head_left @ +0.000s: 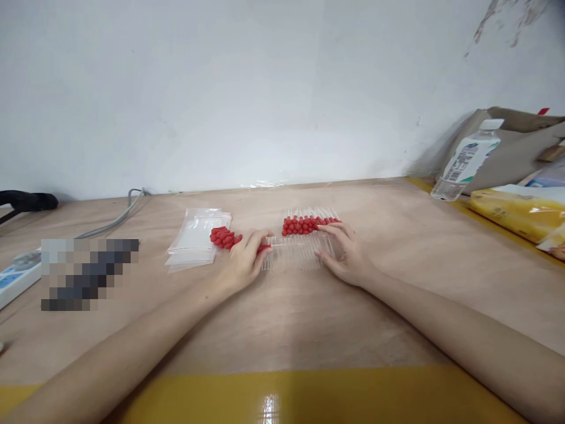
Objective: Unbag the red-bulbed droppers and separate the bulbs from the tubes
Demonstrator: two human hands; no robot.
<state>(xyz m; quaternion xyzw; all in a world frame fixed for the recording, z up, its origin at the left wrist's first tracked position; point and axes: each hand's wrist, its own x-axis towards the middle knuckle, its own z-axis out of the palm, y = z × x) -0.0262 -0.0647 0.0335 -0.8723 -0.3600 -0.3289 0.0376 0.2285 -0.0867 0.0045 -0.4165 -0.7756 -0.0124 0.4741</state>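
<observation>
Several clear droppers with red rubber bulbs [304,224] lie in a row on the wooden table [282,318]. My right hand [344,253] rests on the row's right side, fingers spread and bent over the clear tubes [295,253]. My left hand [245,259] is closed on a bundle of droppers whose red bulbs [224,237] stick out to its left; one red bulb shows by its fingertips. A stack of small clear plastic bags [194,240] lies just left of that hand.
A water bottle [465,160] leans against a cardboard box [516,141] at the far right, beside yellow packets [514,213]. A white power strip [15,280] and a grey cable [119,218] lie at the left. Yellow tape [309,397] lines the near edge.
</observation>
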